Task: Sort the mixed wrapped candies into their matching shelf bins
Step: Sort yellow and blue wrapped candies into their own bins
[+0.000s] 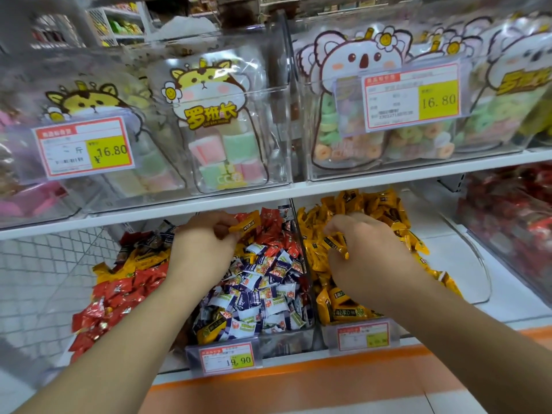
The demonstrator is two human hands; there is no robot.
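Two hands pinch yellow candies: left hand (206,240) left of the divider (300,252), right hand (361,249) beyond it; either candy may slip into the mixed bin (254,339).

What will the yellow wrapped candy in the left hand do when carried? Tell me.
The yellow wrapped candy probably weighs little, since the left hand pinches it with fingertips alone. Its glossy, crinkled wrapper looks slippery and likely flexes at the ends.

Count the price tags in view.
4: two 16.80 tags on the upper bins, left and right; a 19.90 tag and a blurred tag on the lower bins. Others may be hidden.
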